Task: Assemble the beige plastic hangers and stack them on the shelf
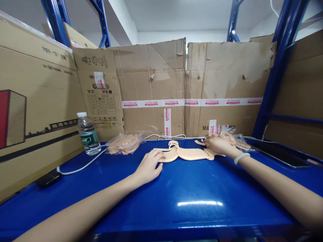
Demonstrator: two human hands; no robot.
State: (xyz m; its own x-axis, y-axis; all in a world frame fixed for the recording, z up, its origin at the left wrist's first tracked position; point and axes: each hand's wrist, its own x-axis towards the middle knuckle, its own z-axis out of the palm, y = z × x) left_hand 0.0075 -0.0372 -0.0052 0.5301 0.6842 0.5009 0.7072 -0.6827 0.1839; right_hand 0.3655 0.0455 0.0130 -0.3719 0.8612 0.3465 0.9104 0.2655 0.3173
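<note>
A stack of peach-coloured plastic clothes hangers [192,154] lies flat on the blue tabletop [176,191], with the hooks bunched at its middle and pointing away from me. My left hand [149,165] is closed on the stack's left end, fingers over the top and thumb at the near side. Beyond the right end, my right hand [219,144] is closed on a peach-coloured hanger [199,142]; a curved piece of it shows left of the fingertips. The rest of that hanger is mostly hidden by the hand. A bracelet [241,158] circles my right wrist.
Clear plastic bags of peach pieces lie at the back left [124,143] and back right [239,141]. A water bottle [88,134], white cable [83,169] and black object [49,179] are at left. A dark tablet-like slab [280,154] lies right. Cardboard [151,77] walls the back.
</note>
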